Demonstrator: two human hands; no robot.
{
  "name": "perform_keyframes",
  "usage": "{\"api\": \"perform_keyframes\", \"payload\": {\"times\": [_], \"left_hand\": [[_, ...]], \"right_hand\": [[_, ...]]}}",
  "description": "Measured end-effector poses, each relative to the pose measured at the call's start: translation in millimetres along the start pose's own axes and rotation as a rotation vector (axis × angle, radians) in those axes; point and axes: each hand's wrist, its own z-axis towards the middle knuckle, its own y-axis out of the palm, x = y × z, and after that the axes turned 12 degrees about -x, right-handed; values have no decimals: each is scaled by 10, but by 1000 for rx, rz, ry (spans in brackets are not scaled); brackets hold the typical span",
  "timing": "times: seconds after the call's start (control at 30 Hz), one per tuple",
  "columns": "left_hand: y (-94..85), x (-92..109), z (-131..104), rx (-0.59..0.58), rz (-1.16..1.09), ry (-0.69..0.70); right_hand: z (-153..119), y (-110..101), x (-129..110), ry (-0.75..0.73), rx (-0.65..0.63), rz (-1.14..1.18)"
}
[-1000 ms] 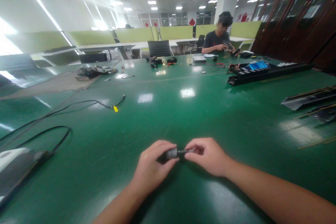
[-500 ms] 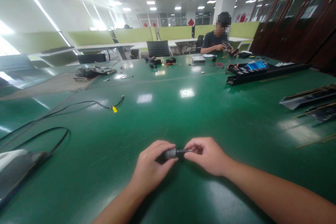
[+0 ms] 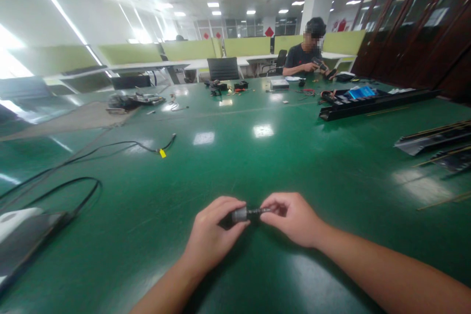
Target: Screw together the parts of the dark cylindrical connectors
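Near the front middle of the green table (image 3: 221, 171), my left hand (image 3: 215, 233) grips a small grey cylinder (image 3: 240, 214) between thumb and fingers. A thin dark shaft (image 3: 254, 212) points from the cylinder toward the right. The fingertips of my right hand (image 3: 290, 218) are pinched on the shaft's far end. The two hands face each other without touching. Part of the cylinder is hidden in my left hand, and the shaft's tip is covered by my right fingers.
A black cable with a yellow tag (image 3: 162, 153) lies at the left, above a grey-white device (image 3: 29, 240). Long black channels (image 3: 379, 104) lie at the right. Across the table a person (image 3: 305, 54) handles a dark tool. Small parts and a box (image 3: 279, 84) sit along the far edge.
My right fingertips have shifted very slightly right along the shaft, away from the cylinder. My left hand keeps its hold. The camera view has turned a little.
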Motion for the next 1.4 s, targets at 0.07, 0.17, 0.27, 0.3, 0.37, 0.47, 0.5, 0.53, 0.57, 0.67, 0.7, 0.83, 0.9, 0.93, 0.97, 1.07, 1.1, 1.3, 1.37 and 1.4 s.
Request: {"api": "perform_keyframes", "payload": {"times": [0.07,0.17,0.27,0.3,0.37,0.47,0.5,0.53,0.57,0.67,0.7,0.83,0.9,0.93,0.97,1.07,1.1,1.3,1.37,1.4], "left_hand": [[-7,6,-2,0,5,-8],[-9,11,-6,-2,6,-13],[-8,7,-9,0,-1,-4],[-8,5,-11,1,0,-2],[-8,1,-13,2,5,-1],[-6,-3,-15,10,9,1],[-5,-5,-16,12,11,2],[-3,-6,-17,14,13,1],[-2,-8,-19,16,15,0],[-1,-13,-25,26,28,-7],[-3,-13,-27,29,32,-6],[-16,-3,-29,34,35,0],[-21,1,-27,36,29,4],[-22,1,-26,35,26,6],[-21,-1,-25,34,24,7],[-17,-7,-26,37,21,9],[-16,-9,-26,39,19,12],[-20,-11,-17,37,14,7],[-22,-11,-15,42,16,13],[-23,-11,-14,44,16,17]], "right_hand": [[1,3,-4,2,1,7],[0,5,-10,-1,-3,18],[-2,5,-20,-3,1,19],[-3,5,-24,-3,4,18],[-4,5,-30,-3,9,18],[-4,9,-28,-4,14,26],[-3,11,-23,-5,16,28],[-1,12,-18,-6,16,29],[2,14,-12,-8,14,28],[10,16,1,-9,6,35],[11,17,2,-7,5,41],[13,20,0,-2,12,52],[14,21,3,-4,14,53],[14,21,7,-5,12,54],[16,21,11,-7,12,55],[20,20,20,-11,12,59],[21,19,19,-12,15,58],[20,9,8,-13,21,59],[19,6,10,-8,23,51],[19,5,12,-7,22,47]]}}
